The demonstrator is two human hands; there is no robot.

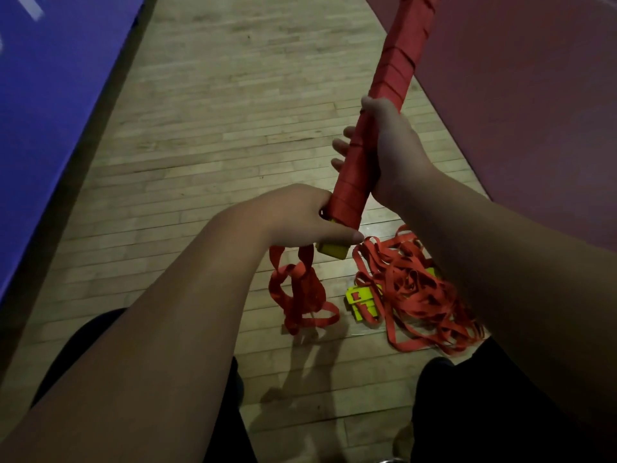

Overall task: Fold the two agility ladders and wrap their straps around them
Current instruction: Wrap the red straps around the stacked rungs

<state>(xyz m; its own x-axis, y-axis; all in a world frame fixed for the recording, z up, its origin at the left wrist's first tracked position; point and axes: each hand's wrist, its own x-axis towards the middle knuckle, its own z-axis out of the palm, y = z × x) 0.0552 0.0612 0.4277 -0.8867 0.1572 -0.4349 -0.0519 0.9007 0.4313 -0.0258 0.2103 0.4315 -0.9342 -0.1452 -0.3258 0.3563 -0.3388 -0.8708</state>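
Starting nearest: dark trouser legs [484,412] fill the bottom corners, and both bare forearms reach forward over a wooden floor [217,111].

Left hand [293,212]: fingers curled round the lower end of the wrapped ladder [387,68], with the thumb lying across it just above the yellow rung ends [332,250] that stick out below the wrap. Closed grip, clamped on the bundle.

Loose strap [300,289]: red, comes out from under the left hand and hangs in loops down to the floor, left of the yellow ends. Can't tell whether the hand also pinches it.

Second ladder [414,289]: on the floor just right of the hanging strap, partly hidden under the right forearm. It is a tangled heap of red webbing, with yellow rungs [362,300] showing at its left edge. Not folded, not wrapped.

Right hand [387,145]: higher on the same bundle, wrapped round it from the right side. The fingertips [340,145] show past the bundle's left edge and the thumb is up top. Closed grip, clamped on the bundle.

The wrapped ladder is held off the floor, tilted, lower end toward the person and upper end running up and right out of frame. Red strap turns cover it from the left hand upward.

Far field: blue mat [50,95] along the left, red mat [534,111] along the right, floor strip between them. Lighting is dim.
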